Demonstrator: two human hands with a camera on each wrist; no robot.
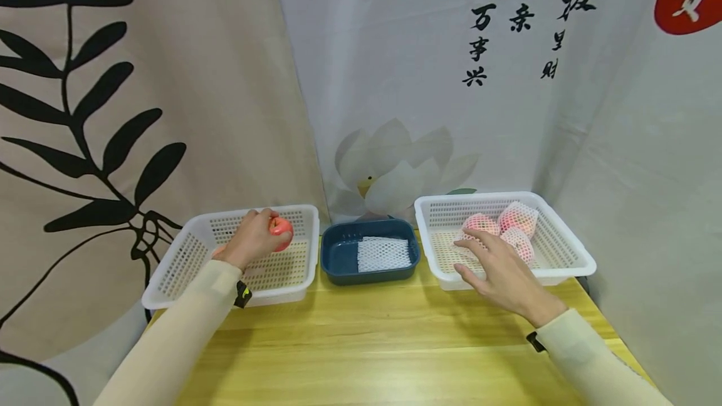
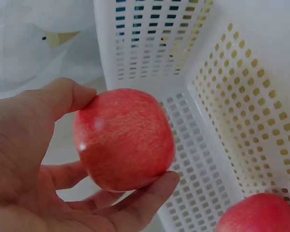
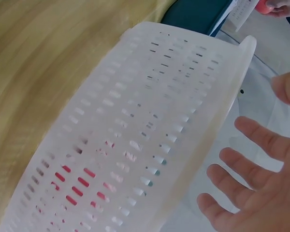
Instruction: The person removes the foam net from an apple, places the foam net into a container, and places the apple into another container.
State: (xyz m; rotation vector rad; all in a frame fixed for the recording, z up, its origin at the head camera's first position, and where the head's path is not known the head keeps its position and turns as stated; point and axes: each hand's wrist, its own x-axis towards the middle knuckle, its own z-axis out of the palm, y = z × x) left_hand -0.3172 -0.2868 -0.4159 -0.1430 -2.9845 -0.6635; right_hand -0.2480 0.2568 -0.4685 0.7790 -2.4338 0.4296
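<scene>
My left hand [image 1: 255, 240] grips a red apple [image 2: 125, 140] between thumb and fingers, over the left white plastic basket [image 1: 307, 268]. Low in that basket lies another red apple [image 2: 258, 216], mostly hidden behind my hand in the head view. My right hand [image 1: 504, 271], fingers spread and holding nothing, hovers over the near side of the right white basket [image 1: 564, 262]. Inside it are several round fruits [image 1: 517, 219] in pink-and-white foam nets, one partly behind my fingers. Between the baskets stands a dark blue tray [image 1: 341, 271] with flat white foam netting [image 1: 385, 254] in it.
All three containers stand along the back of a wooden table [image 1: 366, 343]. Behind them hangs a pale printed curtain [image 1: 383, 80] with leaves, a flower and black writing. The right basket's outer corner reaches the table's right edge.
</scene>
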